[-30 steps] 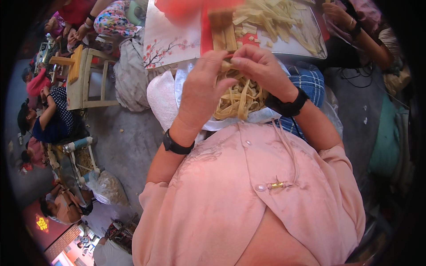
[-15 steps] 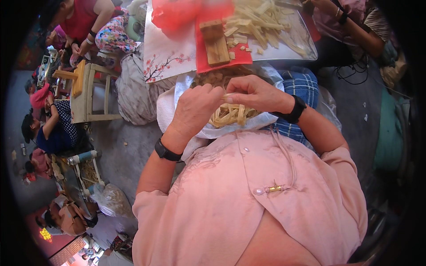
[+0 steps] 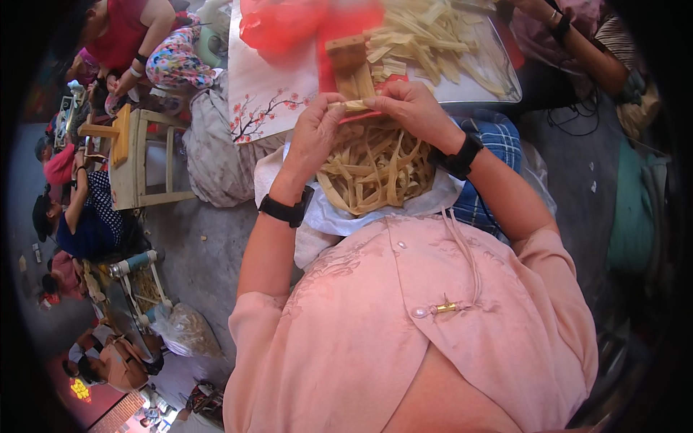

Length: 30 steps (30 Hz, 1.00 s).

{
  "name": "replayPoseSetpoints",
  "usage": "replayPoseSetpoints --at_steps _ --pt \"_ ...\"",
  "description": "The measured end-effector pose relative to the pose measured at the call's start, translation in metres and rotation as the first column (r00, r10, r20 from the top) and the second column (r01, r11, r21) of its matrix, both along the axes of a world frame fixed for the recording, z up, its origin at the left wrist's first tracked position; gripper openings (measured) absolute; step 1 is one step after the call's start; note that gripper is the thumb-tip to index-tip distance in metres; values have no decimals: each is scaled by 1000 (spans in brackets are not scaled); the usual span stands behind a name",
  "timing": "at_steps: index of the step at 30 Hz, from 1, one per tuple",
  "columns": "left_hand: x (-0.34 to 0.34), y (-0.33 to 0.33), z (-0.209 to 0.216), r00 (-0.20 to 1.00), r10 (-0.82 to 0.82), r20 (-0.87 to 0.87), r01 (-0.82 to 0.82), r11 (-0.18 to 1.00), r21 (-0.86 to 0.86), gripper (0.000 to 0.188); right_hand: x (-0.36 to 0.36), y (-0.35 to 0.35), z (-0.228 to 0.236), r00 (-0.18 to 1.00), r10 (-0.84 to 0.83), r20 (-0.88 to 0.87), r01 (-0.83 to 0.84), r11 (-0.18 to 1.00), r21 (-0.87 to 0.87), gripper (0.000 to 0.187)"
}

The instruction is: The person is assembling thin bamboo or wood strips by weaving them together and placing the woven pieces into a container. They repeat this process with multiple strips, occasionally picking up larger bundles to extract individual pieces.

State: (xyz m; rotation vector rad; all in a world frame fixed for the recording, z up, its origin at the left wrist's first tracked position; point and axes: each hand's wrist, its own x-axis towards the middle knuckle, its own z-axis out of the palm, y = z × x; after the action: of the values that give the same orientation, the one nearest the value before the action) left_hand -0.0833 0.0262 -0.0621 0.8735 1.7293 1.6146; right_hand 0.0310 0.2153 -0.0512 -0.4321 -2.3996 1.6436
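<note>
My left hand (image 3: pixel 316 134) and my right hand (image 3: pixel 411 108) meet over a tan woven strip piece (image 3: pixel 375 169) that rests in my lap on a white cloth (image 3: pixel 328 216). Both hands pinch a flat pale strip (image 3: pixel 354 106) at the top edge of the weave. Each wrist wears a black band. A small wooden block (image 3: pixel 348 54) stands just beyond my fingers, on a red sheet (image 3: pixel 303 29).
A tray (image 3: pixel 491 79) with several loose pale strips lies ahead. A floral-print board (image 3: pixel 263 97) sits to its left. Another person's hand (image 3: pixel 556 29) reaches in at top right. People sit at left near a wooden stool (image 3: pixel 133 159).
My hands and the woven piece have shifted lower in view, toward my lap, and now both pinch a strip at the weave's top edge.
</note>
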Motion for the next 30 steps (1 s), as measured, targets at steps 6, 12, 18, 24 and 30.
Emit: replayPoseSetpoints --at_steps 6,12,18,24,30 --pt "-17 16 -6 985 120 -126 -125 992 -34 19 -13 1 5 996 -57 -75 43 984 -171 30" --pt "-37 33 -12 967 161 -200 -189 973 -135 21 -35 11 -9 983 -101 -152 69 977 -201 29" --pt "-27 24 -9 838 148 -525 -369 864 -344 14 -26 8 -21 975 -151 -161 196 930 310 28" --pt "23 -13 5 847 224 -482 -346 921 -178 34 4 -28 24 988 -113 -105 139 947 291 24" --pt "72 -18 7 588 -140 797 -53 976 210 44 26 -74 33 791 254 -556 -17 919 395 15"
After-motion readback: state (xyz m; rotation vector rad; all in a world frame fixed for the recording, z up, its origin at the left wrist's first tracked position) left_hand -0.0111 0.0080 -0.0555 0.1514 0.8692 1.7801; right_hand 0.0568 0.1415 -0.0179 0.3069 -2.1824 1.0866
